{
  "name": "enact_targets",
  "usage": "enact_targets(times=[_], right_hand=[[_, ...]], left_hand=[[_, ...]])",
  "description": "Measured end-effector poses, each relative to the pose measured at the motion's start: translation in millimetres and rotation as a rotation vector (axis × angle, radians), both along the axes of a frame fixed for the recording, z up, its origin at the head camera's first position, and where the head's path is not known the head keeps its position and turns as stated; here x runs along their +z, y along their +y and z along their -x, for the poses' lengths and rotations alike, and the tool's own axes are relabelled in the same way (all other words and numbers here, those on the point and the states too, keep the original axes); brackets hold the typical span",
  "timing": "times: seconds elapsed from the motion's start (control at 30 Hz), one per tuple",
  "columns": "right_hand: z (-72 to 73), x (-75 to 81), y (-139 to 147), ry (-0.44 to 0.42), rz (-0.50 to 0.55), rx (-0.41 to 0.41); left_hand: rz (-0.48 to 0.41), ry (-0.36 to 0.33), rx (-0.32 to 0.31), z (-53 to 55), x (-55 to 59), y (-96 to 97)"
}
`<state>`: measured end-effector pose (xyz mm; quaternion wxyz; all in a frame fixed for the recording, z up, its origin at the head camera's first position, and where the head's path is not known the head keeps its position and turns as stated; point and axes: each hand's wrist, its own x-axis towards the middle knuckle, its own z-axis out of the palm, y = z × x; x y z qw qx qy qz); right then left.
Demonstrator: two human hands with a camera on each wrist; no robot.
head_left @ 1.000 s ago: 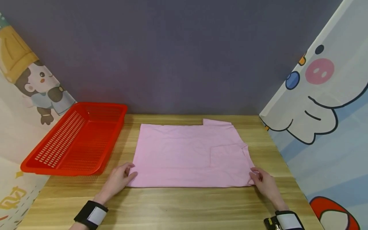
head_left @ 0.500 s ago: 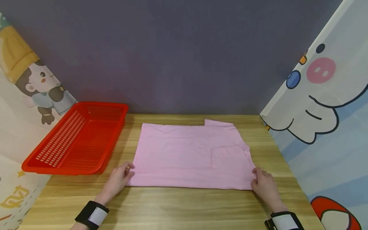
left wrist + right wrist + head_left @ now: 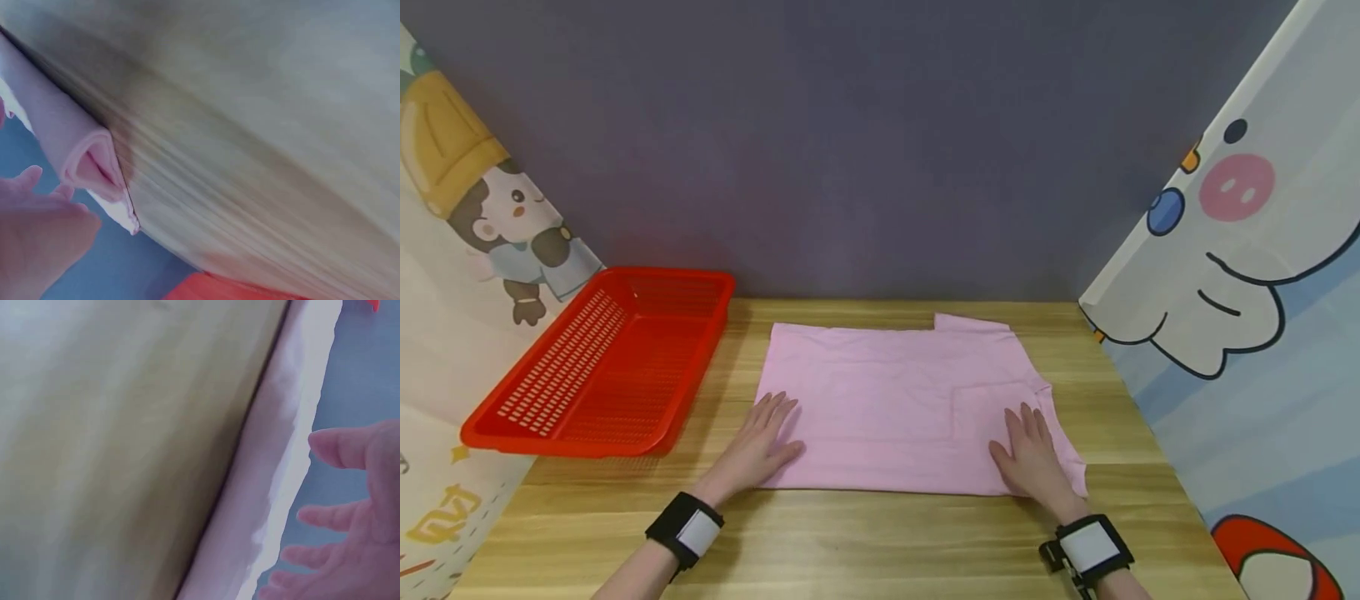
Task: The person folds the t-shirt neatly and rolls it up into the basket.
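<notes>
- The bare left-hand grip (image 3: 757, 448) has straightened fingers, holding nothing, over the left edge of the roughly rectangular, folded pink cloth (image 3: 865, 392); contact is unclear.
- The bare right-hand grip (image 3: 1037, 460), also holding nothing, spreads its fingers farther inside the cloth's right edge.
- The cloth's long axis runs from grip to grip, most of it between and beyond them.

- Your head view is evenly lit, fairly sharp.
- Soft shadows lie beside your left hand (image 3: 760, 446) and the red basket (image 3: 694, 367).
- Your wrist views blur the wooden table (image 3: 250, 125).
</notes>
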<state>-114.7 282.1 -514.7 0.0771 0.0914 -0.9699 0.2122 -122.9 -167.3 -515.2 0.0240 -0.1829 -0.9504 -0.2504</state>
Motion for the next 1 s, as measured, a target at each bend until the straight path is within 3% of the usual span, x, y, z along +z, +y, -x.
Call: enact_targets(times=[0.2, 0.37, 0.5, 0.63, 0.8, 0.87, 1.0], right_hand=[[13.7, -4.3, -9.4, -0.310, 0.036, -0.038], [16.1, -6.8, -5.5, -0.500, 0.025, -0.025], [13.8, -2.9, -4.0, -0.534, 0.019, -0.004], [9.0, -0.9, -4.5, -0.555, 0.011, 0.008], [0.9, 1.3, -3.1, -0.567, 0.016, 0.009], [-0.8, 3.3, 0.2, -0.559, 0.025, 0.019], [6.0, 9.3, 8.9, -0.386, 0.055, 0.027]], left_hand=[[0.026, -0.170, 0.001, 19.5, -5.5, 4.1], [0.094, -0.196, -0.007, 22.4, -13.7, 0.7], [0.112, -0.202, -0.014, 18.0, -19.3, -2.3], [0.125, -0.241, -0.008, 11.1, -17.8, -2.8], [0.123, -0.292, -0.014, 4.4, -6.3, -3.3], [0.064, -0.282, -0.004, 7.1, -0.2, -3.9], [-0.063, -0.260, 0.066, 26.0, 9.3, -7.2]])
